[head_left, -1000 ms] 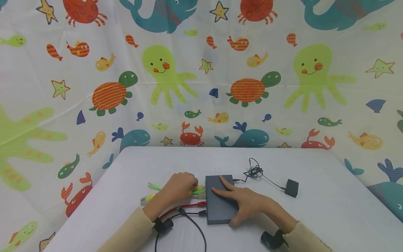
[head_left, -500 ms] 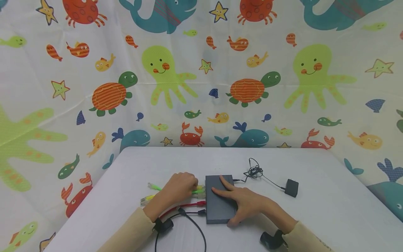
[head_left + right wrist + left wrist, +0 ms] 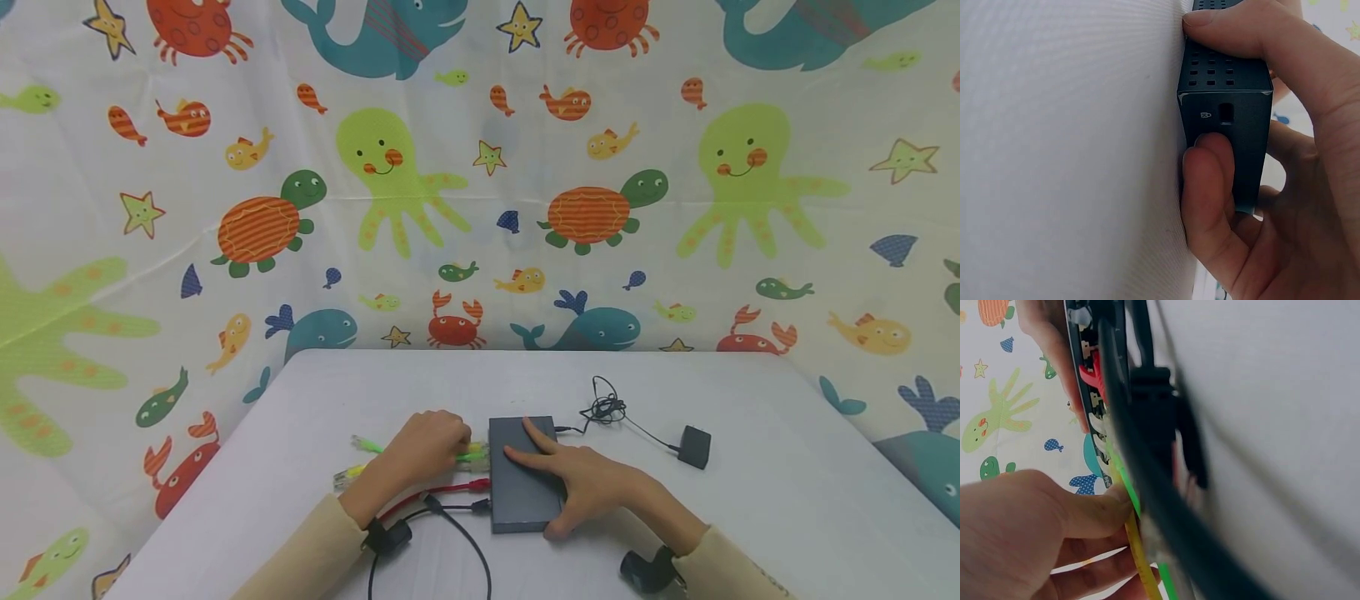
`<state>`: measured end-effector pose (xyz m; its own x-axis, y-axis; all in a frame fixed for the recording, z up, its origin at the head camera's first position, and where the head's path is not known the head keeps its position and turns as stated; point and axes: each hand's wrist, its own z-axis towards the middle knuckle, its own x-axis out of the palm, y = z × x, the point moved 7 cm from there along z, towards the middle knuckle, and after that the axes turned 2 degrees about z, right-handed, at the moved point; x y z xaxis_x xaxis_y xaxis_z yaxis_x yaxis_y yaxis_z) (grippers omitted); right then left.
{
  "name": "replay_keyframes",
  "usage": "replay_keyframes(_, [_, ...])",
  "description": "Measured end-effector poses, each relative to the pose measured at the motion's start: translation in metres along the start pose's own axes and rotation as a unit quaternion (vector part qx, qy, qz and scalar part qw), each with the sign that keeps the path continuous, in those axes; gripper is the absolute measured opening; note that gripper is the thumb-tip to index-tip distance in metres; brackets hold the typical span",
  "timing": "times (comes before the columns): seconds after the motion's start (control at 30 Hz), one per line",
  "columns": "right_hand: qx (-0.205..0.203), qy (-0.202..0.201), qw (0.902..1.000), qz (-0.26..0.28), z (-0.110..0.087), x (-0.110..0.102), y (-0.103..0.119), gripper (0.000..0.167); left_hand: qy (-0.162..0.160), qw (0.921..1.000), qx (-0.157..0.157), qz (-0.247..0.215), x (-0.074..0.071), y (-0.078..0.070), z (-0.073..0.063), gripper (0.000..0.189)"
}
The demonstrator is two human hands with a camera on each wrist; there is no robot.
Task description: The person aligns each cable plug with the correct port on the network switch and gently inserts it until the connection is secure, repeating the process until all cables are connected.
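Note:
A dark grey network switch (image 3: pixel 517 479) lies flat on the white table, its row of ports facing left. My left hand (image 3: pixel 423 450) is at that port side; in the left wrist view its thumb and fingers pinch a yellow network cable (image 3: pixel 1139 556) close to the ports. A green network cable (image 3: pixel 471 457) runs alongside it. Below these, a red network cable (image 3: pixel 450 488) is plugged into the switch. My right hand (image 3: pixel 592 479) holds the switch from the right: two fingers spread over the top, thumb at the near end, curled fingertips against the side with the lock slot (image 3: pixel 1226 113).
From the switch's far right corner a thin black cord (image 3: pixel 604 407) leads to a black power adapter (image 3: pixel 694 447). A black cable (image 3: pixel 472 542) with plugs loops toward the table's front edge. Loose cable ends (image 3: pixel 348 475) show left of my left hand. A patterned cloth hangs behind.

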<state>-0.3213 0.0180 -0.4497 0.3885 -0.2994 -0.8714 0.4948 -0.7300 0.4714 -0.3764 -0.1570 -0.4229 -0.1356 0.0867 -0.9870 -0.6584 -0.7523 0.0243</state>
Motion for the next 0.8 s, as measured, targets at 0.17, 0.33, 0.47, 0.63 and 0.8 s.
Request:
replay_keyframes(0.17, [0.004,0.001,1.0,0.005,-0.0013,-0.0003,-0.0009,0.103,0.005,1.0,0.003,0.002,0.0015,-0.0013,0.002,0.013])
replay_keyframes(0.33, [0.005,0.001,0.9999,0.009,-0.002,-0.0005,-0.0003,0.103,0.009,1.0,0.001,-0.002,0.0015,-0.0012,0.0021,0.012])
replay_keyframes(0.47, [0.003,-0.001,1.0,0.004,-0.001,0.0,0.0001,0.103,0.008,0.9999,-0.005,-0.006,0.0032,0.0018,0.0018,0.013])
replay_keyframes(0.63, [0.007,-0.003,1.0,-0.003,0.0001,0.001,-0.002,0.102,0.004,1.0,-0.003,-0.008,0.0042,0.0028,0.0017,0.013])
replay_keyframes(0.8, [0.005,-0.002,1.0,-0.004,0.0006,0.0011,-0.0029,0.102,0.007,0.9998,-0.006,-0.015,0.0034,0.0033,0.0015,0.013])
